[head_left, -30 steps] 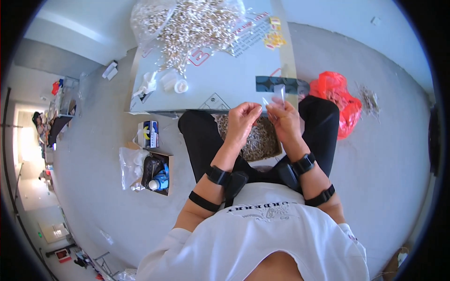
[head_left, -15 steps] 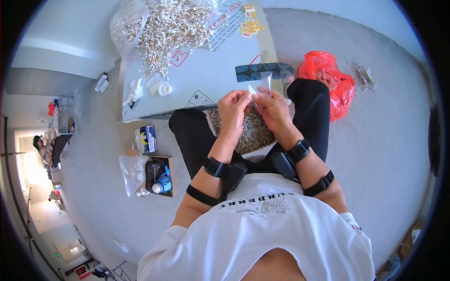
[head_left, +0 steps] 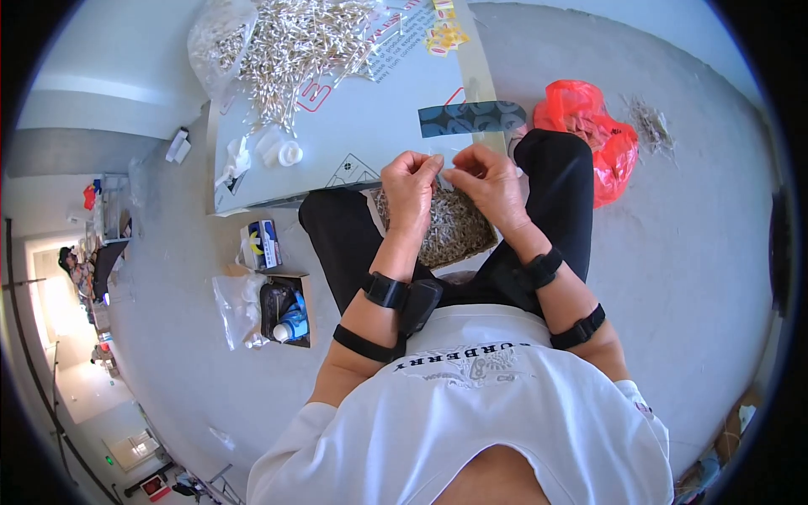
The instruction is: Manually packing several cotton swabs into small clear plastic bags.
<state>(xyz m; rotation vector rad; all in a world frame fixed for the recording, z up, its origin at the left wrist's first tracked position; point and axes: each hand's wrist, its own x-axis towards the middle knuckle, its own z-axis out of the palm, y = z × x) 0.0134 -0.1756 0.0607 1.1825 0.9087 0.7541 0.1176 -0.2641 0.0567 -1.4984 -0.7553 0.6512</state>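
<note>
seemingly pinching faint clear plastic (head_left: 443, 159) in the left hand (head_left: 410, 187), with the right hand (head_left: 492, 187) half-curled just beside, unclear whether gripping, above loose sticks (head_left: 457, 229). could slip down among them if pinched too loosely, or tear if tugged unevenly.

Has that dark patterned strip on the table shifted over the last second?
No. Against the red printed mark on the table, the strip lies as before, reaching past the right edge; only the view moved.

Apparently a makeshift workshop, bare grey floor (head_left: 673, 303), cotton swabs (head_left: 290, 55) heaped on a worktable (head_left: 370, 109)
</note>
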